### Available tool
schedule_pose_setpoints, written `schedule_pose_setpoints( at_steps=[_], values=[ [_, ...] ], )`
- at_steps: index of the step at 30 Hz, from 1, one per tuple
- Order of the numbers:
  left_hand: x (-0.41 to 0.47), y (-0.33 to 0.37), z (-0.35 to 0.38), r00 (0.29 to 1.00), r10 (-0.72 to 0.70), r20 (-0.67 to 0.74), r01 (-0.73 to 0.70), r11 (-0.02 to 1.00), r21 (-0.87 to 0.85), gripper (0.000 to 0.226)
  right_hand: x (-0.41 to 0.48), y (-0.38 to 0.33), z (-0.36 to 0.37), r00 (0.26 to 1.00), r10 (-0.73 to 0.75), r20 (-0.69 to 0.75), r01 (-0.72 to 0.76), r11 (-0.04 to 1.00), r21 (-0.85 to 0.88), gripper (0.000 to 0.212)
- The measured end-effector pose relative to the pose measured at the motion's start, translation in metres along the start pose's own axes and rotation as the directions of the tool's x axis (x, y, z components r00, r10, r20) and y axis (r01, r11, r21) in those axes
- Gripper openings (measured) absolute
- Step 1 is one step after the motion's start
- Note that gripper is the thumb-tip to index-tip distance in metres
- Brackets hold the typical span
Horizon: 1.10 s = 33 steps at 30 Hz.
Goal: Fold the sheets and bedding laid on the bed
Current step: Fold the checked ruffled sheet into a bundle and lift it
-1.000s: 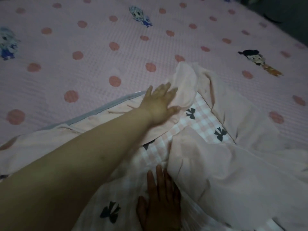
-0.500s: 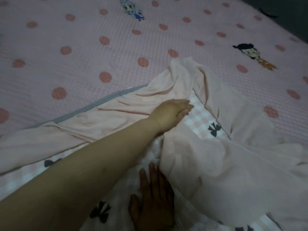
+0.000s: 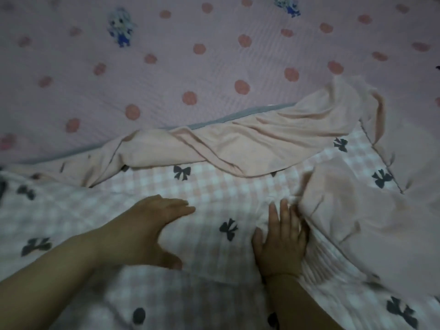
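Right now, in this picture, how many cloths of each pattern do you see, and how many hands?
dotted pink bed cover: 1
checked sheet with dark bows: 1
plain pink cloth: 1 (it may be the other side of the checked one; I cannot tell)
hands: 2, left hand and right hand
Total: 5

No legible txt, labels or nos. anywhere.
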<state>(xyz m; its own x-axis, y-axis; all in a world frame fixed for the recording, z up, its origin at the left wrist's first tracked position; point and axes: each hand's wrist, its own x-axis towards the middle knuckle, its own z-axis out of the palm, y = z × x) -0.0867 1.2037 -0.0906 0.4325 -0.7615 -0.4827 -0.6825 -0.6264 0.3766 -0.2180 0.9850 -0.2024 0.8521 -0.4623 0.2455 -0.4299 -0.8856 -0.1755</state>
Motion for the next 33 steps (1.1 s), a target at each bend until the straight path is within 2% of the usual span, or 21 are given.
schedule_pose_setpoints(
  at_steps=[2,3,5,7,9,10,12,13,15,17,18,19,21,22,23,25,27,29,30,31,33],
  values=[
    [-0.018,-0.001,0.004,0.997,-0.04,-0.07,0.052,0.982,0.181,0.093,0.0,-0.001,-0.002,1.0,0.001,0.016,-0.002,1.0,0.024,0.054],
    [-0.024,-0.004,0.006,0.982,-0.028,-0.186,0.078,0.961,0.264,0.082,0.001,-0.002,-0.005,1.0,0.009,0.023,-0.01,0.999,0.03,0.054],
    [-0.029,-0.007,0.005,0.952,-0.007,-0.307,0.091,0.961,0.26,0.066,0.001,-0.005,-0.008,0.997,0.028,0.079,-0.032,0.999,0.043,0.055],
    [-0.031,0.002,0.0,0.939,-0.019,-0.344,0.117,0.957,0.267,0.041,0.006,-0.007,-0.025,0.967,0.025,0.255,-0.049,0.995,0.086,0.063],
    [-0.035,0.016,-0.004,0.904,-0.037,-0.425,0.163,0.951,0.264,0.009,0.017,0.0,-0.05,0.864,-0.044,0.501,0.009,0.997,0.072,0.095],
    [-0.036,0.019,-0.005,0.887,-0.069,-0.458,0.193,0.954,0.231,0.008,0.025,0.011,-0.068,0.756,-0.117,0.645,0.08,0.993,0.087,0.112],
    [-0.037,0.022,-0.001,0.844,-0.189,-0.502,0.285,0.951,0.12,0.024,0.042,0.038,-0.107,0.566,-0.203,0.799,0.263,0.963,0.059,0.142],
    [-0.036,0.022,-0.001,0.822,-0.236,-0.519,0.318,0.945,0.074,0.024,0.051,0.053,-0.126,0.514,-0.205,0.833,0.34,0.94,0.022,0.142],
    [-0.032,0.027,-0.005,0.754,-0.327,-0.57,0.373,0.927,-0.039,0.016,0.07,0.084,-0.158,0.469,-0.182,0.864,0.423,0.905,-0.039,0.11],
    [-0.027,0.03,-0.015,0.666,-0.414,-0.621,0.415,0.897,-0.153,0.016,0.088,0.103,-0.173,0.56,-0.302,0.772,0.529,0.847,-0.053,0.065],
    [-0.024,0.032,-0.02,0.636,-0.432,-0.64,0.436,0.885,-0.163,0.02,0.101,0.113,-0.179,0.615,-0.409,0.674,0.584,0.811,-0.041,0.051],
    [-0.02,0.031,-0.025,0.619,-0.438,-0.651,0.453,0.877,-0.16,0.026,0.116,0.118,-0.188,0.674,-0.426,0.604,0.561,0.827,-0.043,0.044],
    [-0.013,0.029,-0.039,0.564,-0.458,-0.687,0.495,0.854,-0.163,0.034,0.149,0.115,-0.207,0.765,-0.324,0.556,0.39,0.921,0.0,0.043],
    [-0.007,0.028,-0.049,0.54,-0.464,-0.702,0.508,0.845,-0.168,0.034,0.17,0.112,-0.211,0.79,-0.276,0.547,0.355,0.934,-0.041,0.035],
    [0.001,0.029,-0.06,0.511,-0.473,-0.718,0.521,0.835,-0.179,0.031,0.197,0.108,-0.21,0.821,-0.22,0.527,0.343,0.928,-0.147,0.024],
    [0.017,0.029,-0.079,0.476,-0.535,-0.698,0.538,0.805,-0.25,0.029,0.244,0.092,-0.203,0.852,-0.151,0.502,0.349,0.878,-0.328,0.019],
    [0.033,0.024,-0.087,0.53,-0.612,-0.586,0.55,0.775,-0.311,0.045,0.278,0.085,-0.177,0.882,-0.099,0.46,0.294,0.879,-0.376,0.022],
    [0.042,0.015,-0.079,0.648,-0.622,-0.438,0.624,0.764,-0.162,0.057,0.294,0.081,-0.149,0.89,-0.009,0.456,0.224,0.88,-0.419,0.015],
    [0.045,0.005,-0.071,0.681,-0.635,-0.366,0.661,0.748,-0.068,0.059,0.298,0.079,-0.133,0.894,0.01,0.448,0.213,0.87,-0.444,0.008],
    [0.046,-0.004,-0.064,0.688,-0.661,-0.299,0.691,0.723,-0.01,0.059,0.295,0.077,-0.122,0.889,0.028,0.458,0.217,0.853,-0.474,0.001],
    [0.047,-0.02,-0.049,0.668,-0.712,-0.215,0.73,0.683,0.004,0.058,0.285,0.079,-0.099,0.889,0.062,0.453,0.21,0.825,-0.524,0.011]
  ],
)
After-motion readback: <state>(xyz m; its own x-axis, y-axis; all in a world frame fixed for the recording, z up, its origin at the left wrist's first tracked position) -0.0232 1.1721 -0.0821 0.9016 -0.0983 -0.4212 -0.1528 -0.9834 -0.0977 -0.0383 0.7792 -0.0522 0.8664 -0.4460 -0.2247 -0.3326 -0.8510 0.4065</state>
